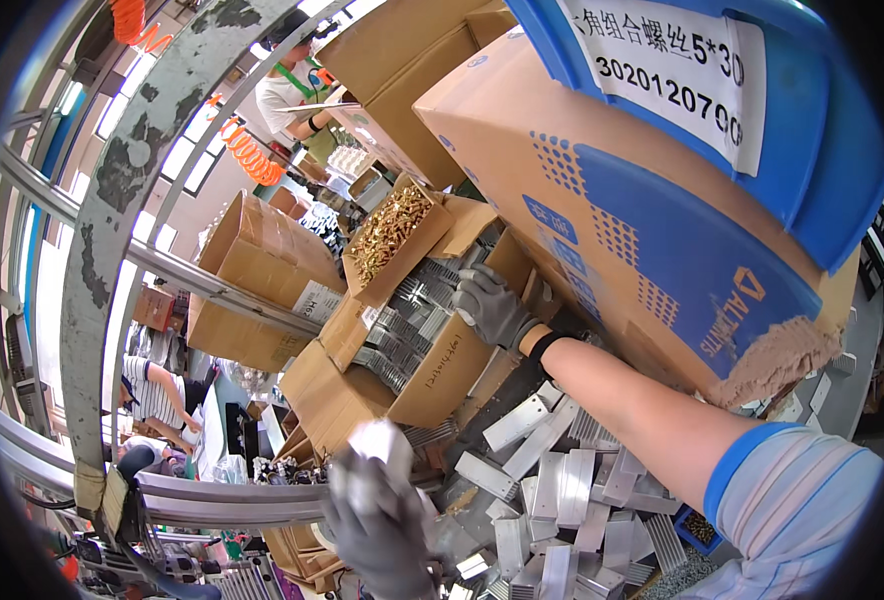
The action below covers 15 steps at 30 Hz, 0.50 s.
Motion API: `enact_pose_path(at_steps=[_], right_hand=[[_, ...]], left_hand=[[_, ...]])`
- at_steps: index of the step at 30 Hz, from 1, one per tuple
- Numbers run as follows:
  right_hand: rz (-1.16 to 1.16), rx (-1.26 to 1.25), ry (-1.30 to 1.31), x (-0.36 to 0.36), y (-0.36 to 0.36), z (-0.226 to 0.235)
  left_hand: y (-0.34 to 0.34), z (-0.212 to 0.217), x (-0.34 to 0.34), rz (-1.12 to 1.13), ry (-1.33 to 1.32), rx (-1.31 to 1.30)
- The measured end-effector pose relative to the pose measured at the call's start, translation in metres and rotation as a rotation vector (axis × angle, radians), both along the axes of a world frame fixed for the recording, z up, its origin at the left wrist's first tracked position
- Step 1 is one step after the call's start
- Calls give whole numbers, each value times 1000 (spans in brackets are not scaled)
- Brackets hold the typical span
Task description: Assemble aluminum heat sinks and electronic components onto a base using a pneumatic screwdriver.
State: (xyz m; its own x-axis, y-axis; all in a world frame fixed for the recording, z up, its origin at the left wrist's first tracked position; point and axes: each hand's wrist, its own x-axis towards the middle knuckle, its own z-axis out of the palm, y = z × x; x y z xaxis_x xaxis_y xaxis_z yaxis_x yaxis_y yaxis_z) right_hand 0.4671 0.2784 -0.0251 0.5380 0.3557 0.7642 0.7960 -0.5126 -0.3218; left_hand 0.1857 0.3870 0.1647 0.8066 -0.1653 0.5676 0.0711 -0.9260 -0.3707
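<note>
Right hand (490,305), grey-gloved, reaches to centre frame into an open cardboard box (432,375) of ribbed metal pieces (402,320); fingers curled onto them, grip not clear. Left hand (387,520), lower centre, blurred, closed around a pale piece (377,445). Box looks mostly full. A loose heap of metal brackets (562,500) lies lower right. A smaller box of brass screws (390,228) sits above, untouched.
</note>
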Motion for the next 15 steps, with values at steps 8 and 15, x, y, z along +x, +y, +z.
enact_pose_path(at_steps=[8, 15], right_hand=[[-43, 11, 2, 3, 4, -13], [-36, 20, -57, 3, 0, -9]], left_hand=[[0, -30, -140, 310, 659, -224], [-2, -38, 51, 62, 149, -803]])
